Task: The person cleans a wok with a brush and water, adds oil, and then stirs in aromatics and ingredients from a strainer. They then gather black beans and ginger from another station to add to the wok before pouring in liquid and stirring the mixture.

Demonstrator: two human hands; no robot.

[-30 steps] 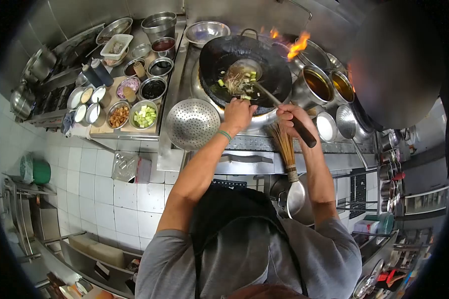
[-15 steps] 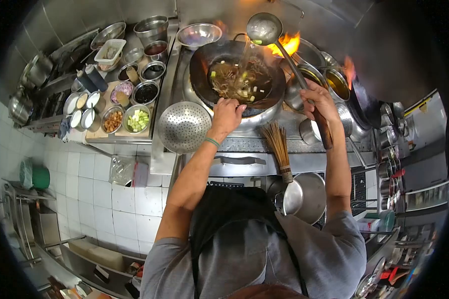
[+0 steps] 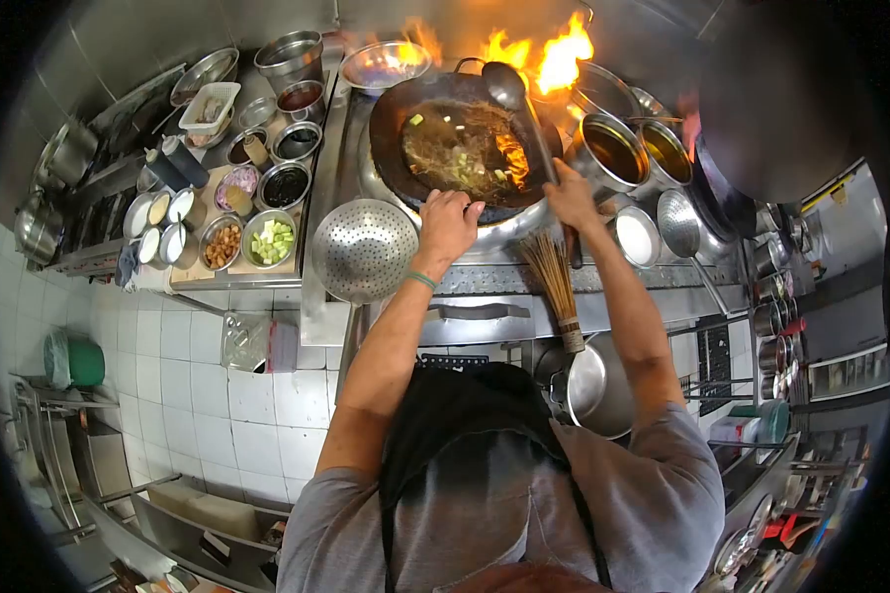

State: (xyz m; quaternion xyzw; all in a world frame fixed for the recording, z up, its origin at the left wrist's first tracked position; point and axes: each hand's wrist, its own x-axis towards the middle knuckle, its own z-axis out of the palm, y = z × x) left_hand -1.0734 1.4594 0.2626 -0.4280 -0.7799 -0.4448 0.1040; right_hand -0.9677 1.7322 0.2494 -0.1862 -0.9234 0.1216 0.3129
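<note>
A dark wok (image 3: 391, 163) sits on the burner with brownish liquid, pale shreds and green-white chopped pieces in it. My left hand (image 3: 449, 229) is closed on its near rim; the fingertips are partly hidden. Wrapped round the ladle's handle is my right hand (image 3: 571, 198), right of the wok. The ladle's bowl (image 3: 505, 86) is at the wok's far rim, its dark side showing. Flames (image 3: 564, 57) rise behind the wok, and an orange glow shows in its right part.
On the left stand a perforated strainer (image 3: 366, 250), a bowl of chopped green pieces (image 3: 270, 240) and several sauce containers. To the right are a pot of brown liquid (image 3: 611, 148), a white-filled container (image 3: 638, 237) and a skimmer (image 3: 677, 222). A bamboo brush (image 3: 552, 282) lies at the front.
My right hand and the ladle have moved left, and the ladle's bowl has turned and come lower. The flames have grown, with orange now inside the wok. My left hand stays at the rim.
</note>
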